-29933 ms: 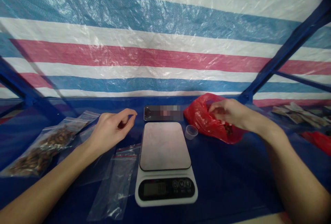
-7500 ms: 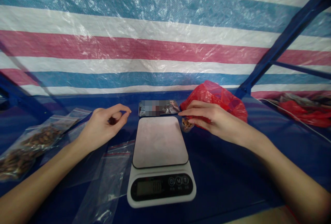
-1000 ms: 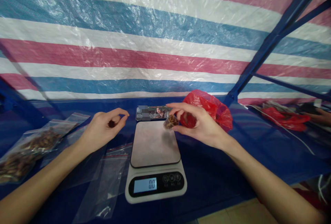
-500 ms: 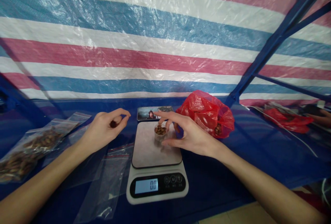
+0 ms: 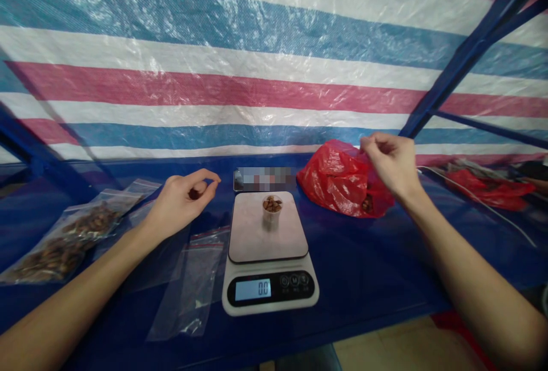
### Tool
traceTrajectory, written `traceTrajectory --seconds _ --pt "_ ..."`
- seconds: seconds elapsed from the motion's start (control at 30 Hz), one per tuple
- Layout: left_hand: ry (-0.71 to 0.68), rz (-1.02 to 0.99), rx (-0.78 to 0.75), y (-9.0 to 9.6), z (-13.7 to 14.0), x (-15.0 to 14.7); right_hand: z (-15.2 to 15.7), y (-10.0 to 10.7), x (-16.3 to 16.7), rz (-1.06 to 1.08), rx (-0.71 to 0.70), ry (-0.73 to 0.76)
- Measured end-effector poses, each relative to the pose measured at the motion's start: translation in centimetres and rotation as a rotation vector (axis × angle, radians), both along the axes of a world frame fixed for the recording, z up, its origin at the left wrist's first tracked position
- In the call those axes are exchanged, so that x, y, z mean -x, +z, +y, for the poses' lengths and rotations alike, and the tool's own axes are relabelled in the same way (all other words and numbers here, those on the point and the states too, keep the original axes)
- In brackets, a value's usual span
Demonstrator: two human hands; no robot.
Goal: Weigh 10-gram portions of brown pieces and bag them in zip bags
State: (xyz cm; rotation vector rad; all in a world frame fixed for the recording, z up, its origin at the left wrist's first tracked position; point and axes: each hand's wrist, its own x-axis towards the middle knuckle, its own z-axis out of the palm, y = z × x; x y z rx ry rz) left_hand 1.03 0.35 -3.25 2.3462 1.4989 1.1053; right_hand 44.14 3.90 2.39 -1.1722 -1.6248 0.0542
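Observation:
My left hand (image 5: 186,200) hovers left of the scale, its fingers curled round dark brown pieces (image 5: 196,193) that are partly hidden. At the upper right edge of a red plastic bag (image 5: 336,180), my right hand (image 5: 391,162) is closed, pinching the film of the bag. Some brown pieces show inside the bag's mouth. A small clear cup (image 5: 272,215) filled with brown, nut-like pieces stands upright on the plate of a white digital scale (image 5: 269,245). Its display reads 0.0.
Zip bags of brown pieces (image 5: 88,225) lie at the left, with flat clear zip bags (image 5: 188,285) nearer the scale. Behind the scale is a phone (image 5: 238,180). A white cable (image 5: 483,202) and another red bag (image 5: 492,188) lie at right, near a blue metal frame (image 5: 454,65).
My right hand has left the cup and moved right and up to the red bag. The left hand stays curled in about the same place. The view has shifted slightly.

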Motion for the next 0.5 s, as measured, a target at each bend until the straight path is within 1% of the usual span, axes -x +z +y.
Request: traceTrajectory --seconds 0.03,0.17,0.23,0.37,0.43,0.5 --pt "0.000 -0.005 0.001 0.0 0.0 0.0 0.1 -0.2 0.0 -0.050 0.049 0.038" --pt "-0.003 -0.025 0.007 0.1 0.0 -0.1 -0.1 -0.8 0.7 -0.285 0.238 0.285" --pt "-0.012 -0.035 0.009 0.1 0.0 -0.1 -0.1 -0.8 1.1 -0.361 0.269 0.353" --pt "-0.024 -0.044 0.000 0.0 0.0 -0.2 0.4 -1.2 0.9 -0.406 0.264 0.369" --pt "-0.031 -0.046 -0.004 0.0 0.0 -0.2 0.7 -1.7 0.4 -0.424 0.299 0.366" --pt "-0.033 -0.042 -0.005 0.0 0.0 -0.2 0.8 -2.2 -0.1 -0.411 0.308 0.318"
